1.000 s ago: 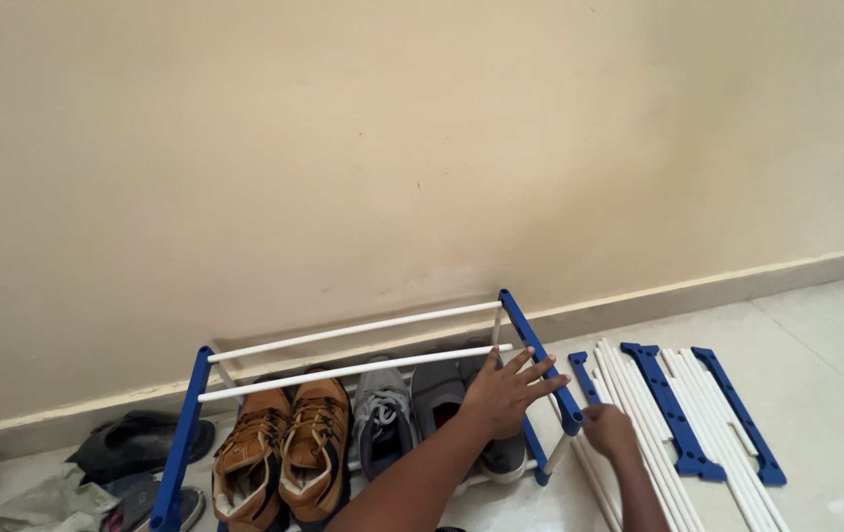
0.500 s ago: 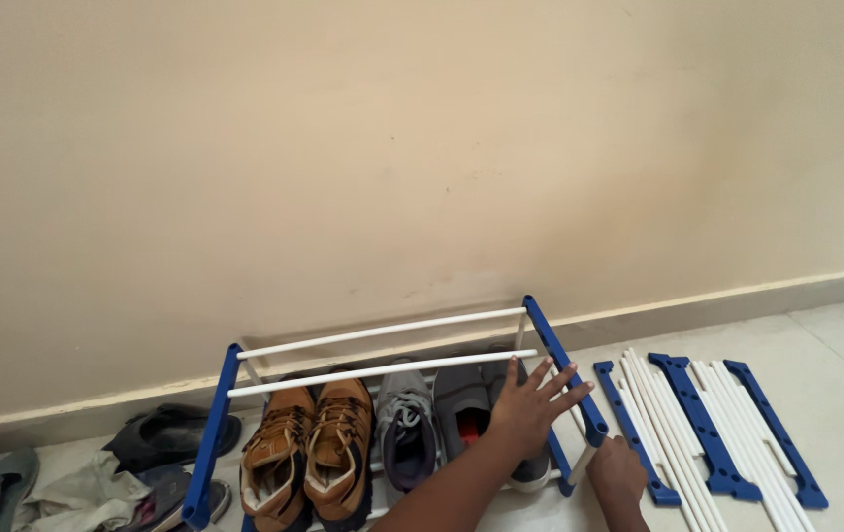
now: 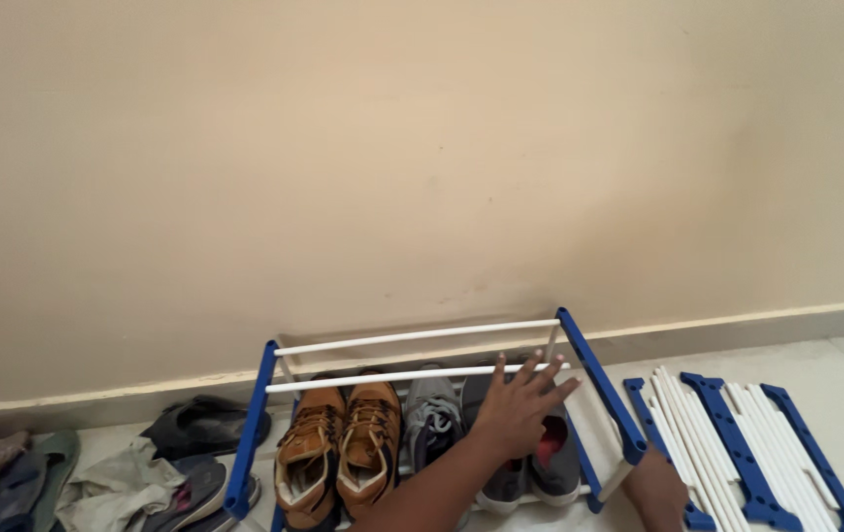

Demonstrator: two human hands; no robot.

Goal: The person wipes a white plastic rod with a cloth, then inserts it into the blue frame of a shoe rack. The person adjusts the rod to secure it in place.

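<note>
1. Head view: left hand (image 3: 519, 406) fingers spread wide, holding nothing, fingertips touching the front white rod (image 3: 412, 375) of the shoe rack (image 3: 594, 379), which stands against the wall (image 3: 422, 148).
2. Right hand (image 3: 656, 485) low at the rack's right front corner, beside the white leg; grip: cannot tell.
3. Tan shoes (image 3: 341, 450) and grey shoes (image 3: 501, 443) under the rods.
4. Loose white rods and blue side pieces (image 3: 752, 443) lie on the floor to the right.

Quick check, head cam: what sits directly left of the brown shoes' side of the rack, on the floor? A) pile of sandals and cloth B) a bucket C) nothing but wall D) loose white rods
A: a pile of sandals and cloth lies left of the rack; the white rods lie to its right.
</note>
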